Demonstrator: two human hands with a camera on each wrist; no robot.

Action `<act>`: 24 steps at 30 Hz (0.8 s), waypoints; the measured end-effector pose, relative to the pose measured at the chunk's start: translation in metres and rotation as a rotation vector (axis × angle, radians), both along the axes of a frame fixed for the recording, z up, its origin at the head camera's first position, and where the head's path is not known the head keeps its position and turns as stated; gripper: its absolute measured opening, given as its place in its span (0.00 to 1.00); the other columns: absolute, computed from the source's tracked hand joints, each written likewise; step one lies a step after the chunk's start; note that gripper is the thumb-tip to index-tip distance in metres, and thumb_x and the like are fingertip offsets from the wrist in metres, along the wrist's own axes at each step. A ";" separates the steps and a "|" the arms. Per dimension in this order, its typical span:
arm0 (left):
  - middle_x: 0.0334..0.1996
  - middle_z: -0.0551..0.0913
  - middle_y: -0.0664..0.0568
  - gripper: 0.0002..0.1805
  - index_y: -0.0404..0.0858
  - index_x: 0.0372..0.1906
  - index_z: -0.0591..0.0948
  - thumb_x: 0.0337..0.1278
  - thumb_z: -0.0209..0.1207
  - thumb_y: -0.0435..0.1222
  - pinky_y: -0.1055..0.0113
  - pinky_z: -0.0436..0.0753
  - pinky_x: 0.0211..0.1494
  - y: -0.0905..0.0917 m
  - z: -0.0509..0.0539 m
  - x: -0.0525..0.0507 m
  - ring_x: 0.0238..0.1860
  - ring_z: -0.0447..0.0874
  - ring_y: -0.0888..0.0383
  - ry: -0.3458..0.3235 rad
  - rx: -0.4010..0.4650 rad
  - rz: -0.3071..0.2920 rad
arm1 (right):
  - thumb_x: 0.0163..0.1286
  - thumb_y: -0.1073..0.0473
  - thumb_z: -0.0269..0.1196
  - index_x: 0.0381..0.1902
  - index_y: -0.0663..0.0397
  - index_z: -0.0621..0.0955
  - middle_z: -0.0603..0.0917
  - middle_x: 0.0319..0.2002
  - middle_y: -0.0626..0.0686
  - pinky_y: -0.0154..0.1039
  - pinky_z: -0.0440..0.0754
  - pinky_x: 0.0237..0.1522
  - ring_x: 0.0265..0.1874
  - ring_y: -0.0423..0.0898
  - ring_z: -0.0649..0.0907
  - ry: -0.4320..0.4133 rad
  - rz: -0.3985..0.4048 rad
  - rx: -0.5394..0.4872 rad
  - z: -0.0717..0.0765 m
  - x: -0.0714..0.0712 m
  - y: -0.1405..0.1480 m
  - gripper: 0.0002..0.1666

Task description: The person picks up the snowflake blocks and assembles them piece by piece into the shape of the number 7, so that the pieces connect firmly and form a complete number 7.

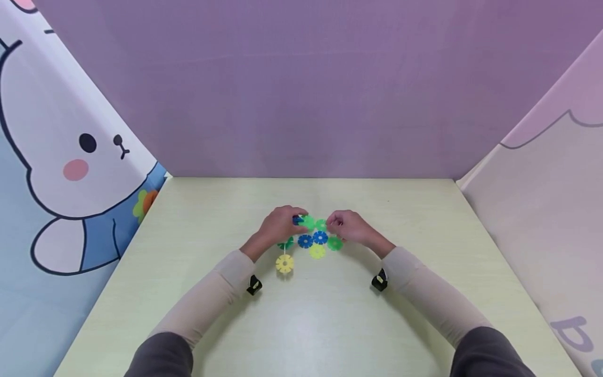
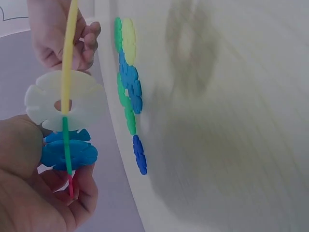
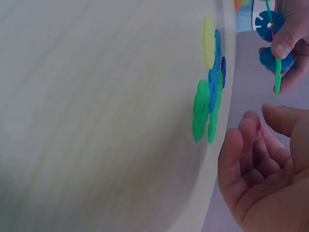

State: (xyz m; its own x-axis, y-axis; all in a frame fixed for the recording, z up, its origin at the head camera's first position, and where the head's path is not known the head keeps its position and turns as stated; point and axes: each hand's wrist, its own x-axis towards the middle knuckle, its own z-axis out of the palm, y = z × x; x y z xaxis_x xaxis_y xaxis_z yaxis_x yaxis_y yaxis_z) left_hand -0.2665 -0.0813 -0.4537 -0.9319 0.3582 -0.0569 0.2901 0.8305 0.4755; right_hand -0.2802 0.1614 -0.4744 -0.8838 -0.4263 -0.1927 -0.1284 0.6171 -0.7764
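My left hand [image 1: 279, 226] pinches a joined chain of slotted plastic snowflake discs between thumb and fingers. In the left wrist view the chain shows a yellow disc [image 2: 69, 53] edge-on, a white disc [image 2: 38, 104], a green disc [image 2: 66, 145] and blue discs [image 2: 72, 153]; a red edge sits among the fingers. The right wrist view shows another green disc [image 3: 277, 77], edge-on at the pinch. To the right, my right hand [image 1: 354, 226] hovers with loosely bent fingers. A gap parts its thumb from its fingers, and nothing is visible between them.
Beneath and between the hands, several loose discs lie on the pale wooden table [image 1: 301, 324]: a yellow-green disc [image 1: 317, 251], blue discs [image 1: 305, 241] and green discs [image 1: 335, 243]. A purple cloth wall [image 1: 311, 104] rises behind the table, with printed panels at both sides.
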 end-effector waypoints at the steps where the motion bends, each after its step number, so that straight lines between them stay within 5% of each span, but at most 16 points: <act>1: 0.61 0.84 0.52 0.28 0.51 0.65 0.81 0.61 0.70 0.47 0.54 0.83 0.60 0.000 0.000 0.000 0.58 0.82 0.52 -0.003 0.000 0.005 | 0.76 0.56 0.61 0.50 0.56 0.82 0.84 0.40 0.54 0.39 0.85 0.33 0.31 0.47 0.81 0.013 0.007 0.027 0.000 0.000 0.001 0.11; 7: 0.61 0.84 0.51 0.27 0.51 0.65 0.81 0.61 0.70 0.47 0.58 0.84 0.51 -0.004 -0.003 0.001 0.50 0.82 0.55 -0.020 0.009 0.011 | 0.70 0.56 0.67 0.50 0.54 0.83 0.85 0.39 0.51 0.37 0.81 0.40 0.36 0.45 0.80 0.075 0.081 0.161 -0.004 -0.001 0.007 0.13; 14: 0.63 0.83 0.50 0.28 0.49 0.66 0.80 0.62 0.69 0.47 0.57 0.84 0.52 -0.005 -0.001 0.000 0.54 0.82 0.53 -0.018 0.005 0.003 | 0.62 0.58 0.74 0.56 0.58 0.82 0.84 0.48 0.53 0.46 0.81 0.56 0.49 0.48 0.80 0.093 0.154 0.239 -0.005 0.000 0.011 0.25; 24: 0.62 0.84 0.50 0.27 0.51 0.65 0.81 0.61 0.70 0.48 0.61 0.84 0.47 -0.004 -0.002 0.001 0.47 0.81 0.56 -0.018 -0.003 0.001 | 0.63 0.61 0.74 0.47 0.54 0.84 0.83 0.43 0.51 0.43 0.81 0.51 0.43 0.47 0.78 0.093 0.129 0.257 -0.012 0.002 0.011 0.15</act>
State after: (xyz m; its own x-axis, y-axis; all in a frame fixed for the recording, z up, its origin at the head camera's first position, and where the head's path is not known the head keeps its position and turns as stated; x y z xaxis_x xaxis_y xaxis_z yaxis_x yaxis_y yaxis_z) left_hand -0.2659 -0.0851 -0.4557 -0.9313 0.3566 -0.0746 0.2804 0.8321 0.4785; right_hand -0.2783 0.1720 -0.4863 -0.8446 -0.4836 -0.2295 -0.2817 0.7661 -0.5777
